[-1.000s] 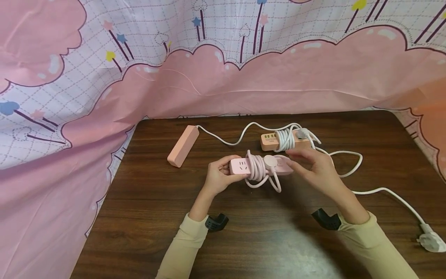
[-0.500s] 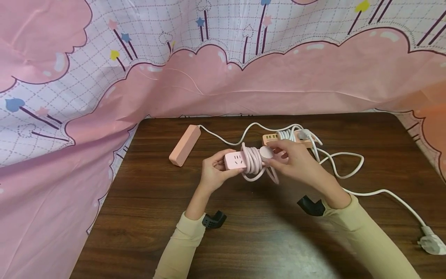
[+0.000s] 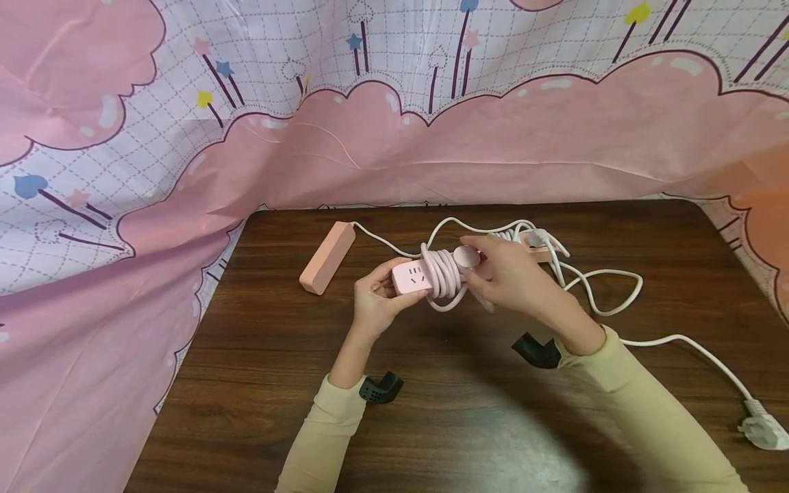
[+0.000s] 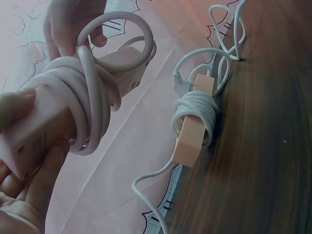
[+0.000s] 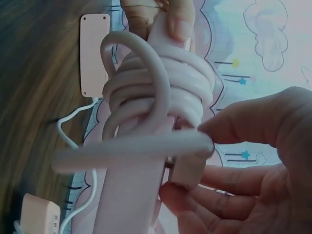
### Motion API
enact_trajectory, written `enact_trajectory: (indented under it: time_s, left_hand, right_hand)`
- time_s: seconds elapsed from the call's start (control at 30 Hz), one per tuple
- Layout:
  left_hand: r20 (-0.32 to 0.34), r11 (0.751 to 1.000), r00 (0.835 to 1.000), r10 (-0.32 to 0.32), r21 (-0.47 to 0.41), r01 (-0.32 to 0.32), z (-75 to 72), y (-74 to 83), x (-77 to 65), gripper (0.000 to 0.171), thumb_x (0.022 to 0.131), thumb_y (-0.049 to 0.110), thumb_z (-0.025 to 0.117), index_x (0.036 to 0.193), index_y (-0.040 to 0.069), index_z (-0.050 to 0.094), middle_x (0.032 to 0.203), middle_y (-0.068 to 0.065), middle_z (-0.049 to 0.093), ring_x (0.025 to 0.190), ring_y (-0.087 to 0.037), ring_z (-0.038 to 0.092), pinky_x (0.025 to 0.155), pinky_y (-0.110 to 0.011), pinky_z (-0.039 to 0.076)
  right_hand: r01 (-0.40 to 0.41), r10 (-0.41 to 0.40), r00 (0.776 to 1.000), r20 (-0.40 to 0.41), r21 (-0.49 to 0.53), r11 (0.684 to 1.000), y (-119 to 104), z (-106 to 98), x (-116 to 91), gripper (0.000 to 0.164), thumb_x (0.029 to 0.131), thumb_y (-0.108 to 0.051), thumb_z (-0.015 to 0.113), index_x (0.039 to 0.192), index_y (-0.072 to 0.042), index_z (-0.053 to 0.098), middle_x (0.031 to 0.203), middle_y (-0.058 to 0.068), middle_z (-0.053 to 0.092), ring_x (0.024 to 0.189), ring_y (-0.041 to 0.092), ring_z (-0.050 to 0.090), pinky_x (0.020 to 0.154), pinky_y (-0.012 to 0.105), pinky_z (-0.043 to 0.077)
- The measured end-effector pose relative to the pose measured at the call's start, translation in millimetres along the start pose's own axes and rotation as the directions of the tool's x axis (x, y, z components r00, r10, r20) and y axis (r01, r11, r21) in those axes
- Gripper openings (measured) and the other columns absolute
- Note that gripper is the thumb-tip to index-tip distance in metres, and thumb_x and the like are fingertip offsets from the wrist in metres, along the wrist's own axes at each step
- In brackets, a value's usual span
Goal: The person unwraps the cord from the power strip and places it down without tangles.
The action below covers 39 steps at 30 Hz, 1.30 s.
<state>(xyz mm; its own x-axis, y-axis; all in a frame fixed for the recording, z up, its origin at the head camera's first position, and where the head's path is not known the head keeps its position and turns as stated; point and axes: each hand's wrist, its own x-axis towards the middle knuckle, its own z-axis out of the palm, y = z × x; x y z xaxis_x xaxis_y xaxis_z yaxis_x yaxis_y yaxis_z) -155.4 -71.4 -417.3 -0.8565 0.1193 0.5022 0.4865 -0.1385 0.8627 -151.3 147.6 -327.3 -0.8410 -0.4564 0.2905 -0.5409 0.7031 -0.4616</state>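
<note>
A pink power strip [image 3: 407, 278], held up over the table, has its thick pink cord [image 3: 440, 275] wound round the middle in several turns. My left hand [image 3: 376, 301] grips its left end, thumb in front and fingers behind. With thumb and fingers, my right hand [image 3: 514, 277] pinches the round plug [image 3: 466, 257] at the end of that cord. In the right wrist view, the plug [image 5: 189, 168] sits at the strip's socket face with a narrow dark gap between them. The right hand hides the strip's right end in the head view.
Behind the right hand lies a peach power strip [image 3: 542, 255] wrapped in white cord. Another peach strip [image 3: 329, 257] rests at the back left, its white cable running right. A white plug [image 3: 763, 428] lies at the table's right edge. A patterned pink curtain [image 3: 431, 181] hangs behind.
My right hand has moved left from the strip's far end and taken hold of the plug. Both hands and the pink strip have shifted slightly up and to the left.
</note>
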Motion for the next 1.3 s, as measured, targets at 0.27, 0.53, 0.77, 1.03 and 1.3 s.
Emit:
enact_trajectory:
  time_s: [0.27, 0.53, 0.77, 1.03, 1.3]
  left_hand:
    - [-0.027, 1.000, 1.000, 0.014, -0.016, -0.014, 2.6, 1.6, 1.4, 0.047, 0.064, -0.021, 0.072, 0.108, -0.018, 0.056, 0.102, -0.035, 0.060, 0.083, -0.010, 0.062, 0.070, -0.022, 0.052]
    - [-0.028, 0.999, 1.000, 0.002, -0.034, -0.003, 2.9, -0.2, 1.8, 0.048, 0.064, -0.022, 0.073, 0.109, -0.017, 0.056, 0.102, -0.035, 0.060, 0.083, -0.011, 0.061, 0.070, -0.022, 0.052]
    - [0.016, 0.999, 1.000, 0.026, -0.041, -0.026, 1.6, 3.6, 1.7, 0.049, 0.062, -0.024, 0.071, 0.108, -0.019, 0.055, 0.101, -0.037, 0.058, 0.083, -0.011, 0.061, 0.069, -0.022, 0.052]
    - [0.071, 0.999, 0.997, 0.037, -0.034, -0.035, 0.2, 6.9, 0.3, 0.051, 0.060, -0.026, 0.072, 0.108, -0.019, 0.055, 0.099, -0.036, 0.059, 0.082, -0.011, 0.059, 0.068, -0.022, 0.052]
    - [0.099, 0.999, 0.994, 0.035, -0.039, -0.032, 0.9, 9.0, -0.5, 0.052, 0.060, -0.026, 0.072, 0.108, -0.019, 0.055, 0.098, -0.036, 0.059, 0.080, -0.010, 0.059, 0.067, -0.022, 0.052]
  right_hand:
    - [-0.021, 0.020, 1.000, -0.012, -0.084, 0.996, -8, 3, 6, 0.045, 0.076, -0.003, 0.066, 0.119, 0.010, 0.055, 0.098, 0.022, 0.060, 0.077, 0.027, 0.056, 0.065, 0.038, 0.048]
    - [-0.084, 0.083, 0.996, -0.027, -0.038, 0.996, -6, 4, 9, 0.038, 0.073, -0.003, 0.069, 0.109, 0.006, 0.060, 0.094, 0.019, 0.059, 0.076, 0.028, 0.056, 0.066, 0.039, 0.046]
    - [-0.069, 0.068, 0.997, -0.024, -0.060, 0.996, -3, 2, 6, 0.037, 0.067, -0.011, 0.073, 0.100, 0.001, 0.060, 0.086, 0.013, 0.061, 0.071, 0.026, 0.056, 0.063, 0.041, 0.039]
    - [-0.056, 0.057, 0.998, 0.021, -0.011, 0.998, 0, 0, 3, 0.038, 0.063, -0.010, 0.073, 0.096, 0.001, 0.058, 0.083, 0.009, 0.060, 0.069, 0.020, 0.052, 0.060, 0.032, 0.040]
    - [-0.039, 0.039, 0.997, 0.062, -0.001, 0.999, 4, -3, 1, 0.033, 0.059, -0.014, 0.076, 0.087, -0.004, 0.060, 0.078, 0.004, 0.060, 0.068, 0.019, 0.053, 0.056, 0.030, 0.040]
